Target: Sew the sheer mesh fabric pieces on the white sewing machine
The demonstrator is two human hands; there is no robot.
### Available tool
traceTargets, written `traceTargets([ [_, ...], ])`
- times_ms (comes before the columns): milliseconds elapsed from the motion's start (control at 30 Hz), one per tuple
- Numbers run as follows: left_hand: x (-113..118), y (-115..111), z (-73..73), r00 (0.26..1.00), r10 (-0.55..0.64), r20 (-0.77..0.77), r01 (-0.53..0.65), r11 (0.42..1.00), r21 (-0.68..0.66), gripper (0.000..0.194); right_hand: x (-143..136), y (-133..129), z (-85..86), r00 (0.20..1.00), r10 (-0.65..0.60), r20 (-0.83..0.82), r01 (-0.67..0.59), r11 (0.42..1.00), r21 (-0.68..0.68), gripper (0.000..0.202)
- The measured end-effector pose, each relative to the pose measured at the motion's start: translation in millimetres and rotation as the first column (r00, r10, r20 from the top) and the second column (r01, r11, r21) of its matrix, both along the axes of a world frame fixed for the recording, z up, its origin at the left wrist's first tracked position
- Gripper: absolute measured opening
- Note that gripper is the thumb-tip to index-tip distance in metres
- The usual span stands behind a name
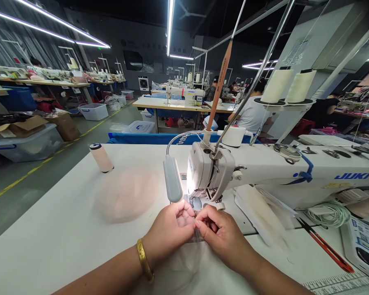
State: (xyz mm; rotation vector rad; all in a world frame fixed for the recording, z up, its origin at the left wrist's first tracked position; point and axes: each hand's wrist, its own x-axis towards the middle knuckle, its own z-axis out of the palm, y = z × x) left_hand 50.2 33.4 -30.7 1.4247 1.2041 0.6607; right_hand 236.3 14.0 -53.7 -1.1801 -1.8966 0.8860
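My left hand, with a gold bracelet on its wrist, pinches a piece of sheer fabric in front of the white sewing machine. Fingertips of my right hand are closed on the same fabric, touching or almost touching the left ones. The thin cloth hangs down between both wrists and is hard to make out. Just behind my fingers are the presser foot and needle area, partly hidden. A lit grey lamp hangs close above my left hand.
On the table lie a blurred beige mesh pile, a peach thread cone, pale fabric pieces, a coiled cord, a red-handled tool and a clear ruler. Two cream thread cones stand behind. Other people sit at machines beyond.
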Motion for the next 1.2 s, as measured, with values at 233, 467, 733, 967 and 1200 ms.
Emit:
traceTargets([
  [233,-0.8,1.1,0.6,0.998,-0.041,-0.053,0.039,0.999,-0.035,0.021,-0.5,0.8,-1.4,1.000,0.001,0.021,-0.001,1.000,0.030,0.018],
  [467,-3.1,0.7,0.5,0.994,-0.046,-0.102,0.052,0.997,0.059,0.022,-1.1,-0.3,1.6,0.999,-0.020,0.030,0.021,1.000,-0.008,0.020],
  [733,0.5,1.7,-13.1,0.903,0.073,-0.424,0.135,0.888,0.440,0.028,-7.5,7.0,-10.8,0.975,-0.099,0.197,0.091,0.995,0.050,0.020],
  [967,-2.1,-4.9,-20.2,0.811,0.278,-0.516,0.277,0.594,0.755,0.006,-10.9,12.6,-16.2,0.922,-0.204,0.328,0.164,0.976,0.144,0.017],
  [1200,-11.3,-5.4,-25.0,0.799,0.115,-0.590,0.481,0.466,0.743,0.033,-4.9,12.0,-16.5,0.935,-0.143,0.324,0.069,0.971,0.229,0.019],
])
